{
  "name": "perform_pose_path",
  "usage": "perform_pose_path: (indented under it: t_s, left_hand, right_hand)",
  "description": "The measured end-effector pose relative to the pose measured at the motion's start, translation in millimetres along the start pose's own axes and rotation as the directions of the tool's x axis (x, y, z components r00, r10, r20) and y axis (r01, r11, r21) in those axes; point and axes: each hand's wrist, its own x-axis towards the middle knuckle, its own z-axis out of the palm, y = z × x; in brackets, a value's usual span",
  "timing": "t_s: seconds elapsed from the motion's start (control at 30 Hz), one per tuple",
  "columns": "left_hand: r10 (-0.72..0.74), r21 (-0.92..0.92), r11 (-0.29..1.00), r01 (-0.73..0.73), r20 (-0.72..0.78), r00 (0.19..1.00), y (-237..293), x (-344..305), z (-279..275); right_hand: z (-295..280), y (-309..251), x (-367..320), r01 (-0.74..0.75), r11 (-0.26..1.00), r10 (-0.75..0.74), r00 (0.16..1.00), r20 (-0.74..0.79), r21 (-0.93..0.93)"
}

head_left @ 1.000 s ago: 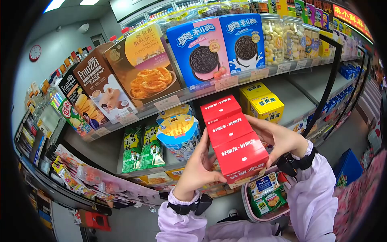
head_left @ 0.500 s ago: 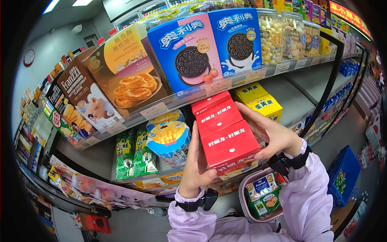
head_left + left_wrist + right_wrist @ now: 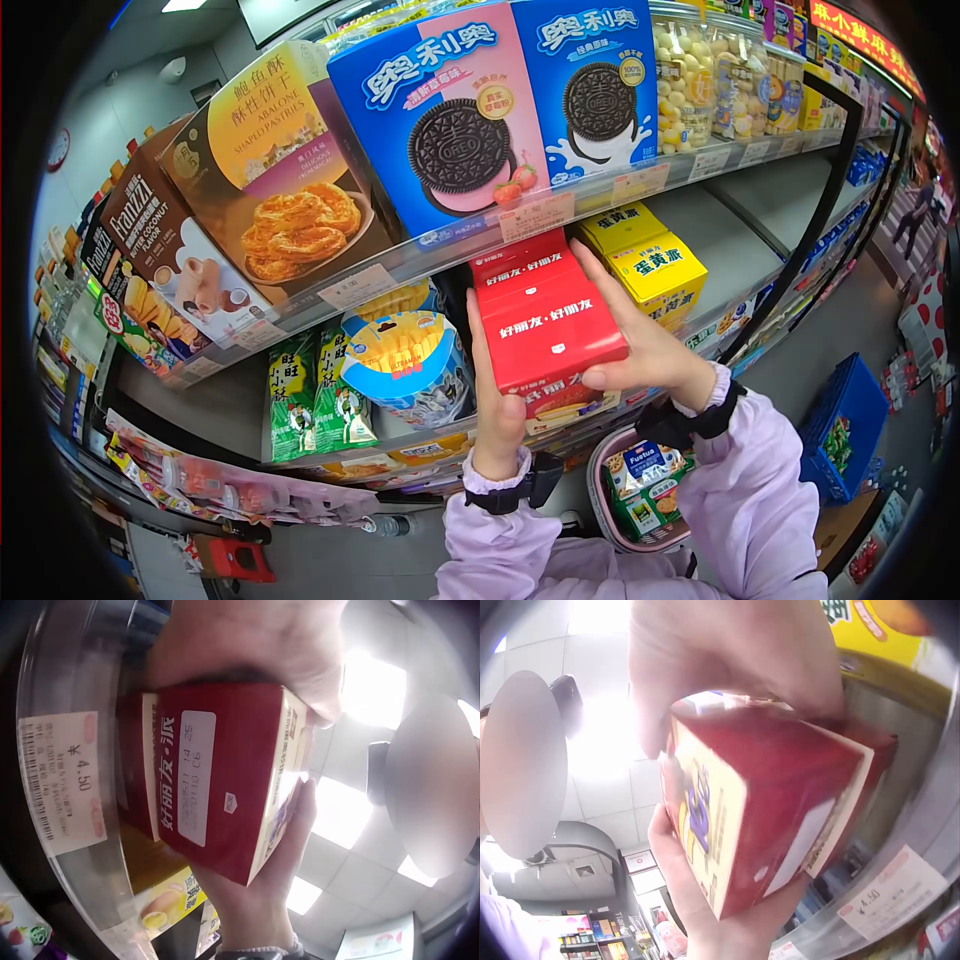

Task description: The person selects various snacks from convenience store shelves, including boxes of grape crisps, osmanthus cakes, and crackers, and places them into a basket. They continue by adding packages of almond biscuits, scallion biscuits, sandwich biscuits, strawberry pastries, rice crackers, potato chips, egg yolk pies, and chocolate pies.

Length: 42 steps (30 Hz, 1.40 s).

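Both hands hold a red snack box [image 3: 555,335] with white Chinese lettering at the lower shelf, partly under the upper shelf's edge. My left hand [image 3: 496,400] lies along its left side, thumb at the front corner. On the right side, my right hand [image 3: 645,345] grips it with the thumb over the front top edge. Another red box [image 3: 520,262] stands directly behind, deeper in the shelf. In the left wrist view, the held box [image 3: 225,772] shows a white date label. The right wrist view shows its cream front [image 3: 712,817].
Yellow boxes [image 3: 655,265] stand close to the right, a blue-topped snack tub [image 3: 410,360] and green bags [image 3: 340,400] to the left. Above, Oreo boxes [image 3: 460,130] line the upper shelf behind a clear lip with price tags [image 3: 536,216]. Below is a pink-rimmed basket [image 3: 596,490] holding packets.
The red boxes have moved back under the upper shelf, with less of the row showing. Both hands have gone along with them. The head view has come closer to the shelf.
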Motion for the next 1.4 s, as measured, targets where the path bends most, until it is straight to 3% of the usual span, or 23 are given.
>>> perform_pose_path:
  t_s: [0.1,0.23,0.4,0.57,0.7,1.03,1.23,1.4]
  left_hand:
    - [0.036,-0.028,0.999,-0.037,-0.018,0.999,-6,6,2]
    - [0.074,-0.098,0.992,-0.076,-0.022,0.997,-1,15,6]
    - [0.131,0.053,0.99,-0.131,0.003,0.991,5,30,3]
    - [0.145,0.148,0.978,-0.146,0.016,0.989,4,39,-1]
    - [0.043,0.147,0.988,-0.041,-0.009,0.999,9,35,1]
    - [0.009,0.102,0.995,-0.008,-0.005,1.0,-1,38,-6]
    - [-0.017,0.235,0.971,0.043,-0.112,0.994,16,24,10]
    - [0.003,0.23,0.973,0.026,-0.124,0.992,15,18,13]
  right_hand:
    - [4,12,6,0.036,0.999,-0.036,0.997,-0.075,-0.004]
    - [4,26,12,0.109,0.981,-0.097,0.992,-0.082,0.158]
    - [6,39,20,0.149,0.941,-0.123,0.987,-0.103,0.305]
    - [2,64,25,0.202,0.931,-0.165,0.976,-0.141,0.303]
    - [5,67,25,0.187,0.928,-0.13,0.973,-0.191,0.323]
    - [6,65,24,0.184,0.922,-0.102,0.965,-0.243,0.342]
    - [5,69,23,0.188,0.937,-0.113,0.961,-0.254,0.293]
    - [12,63,22,0.195,0.944,-0.115,0.951,-0.288,0.266]
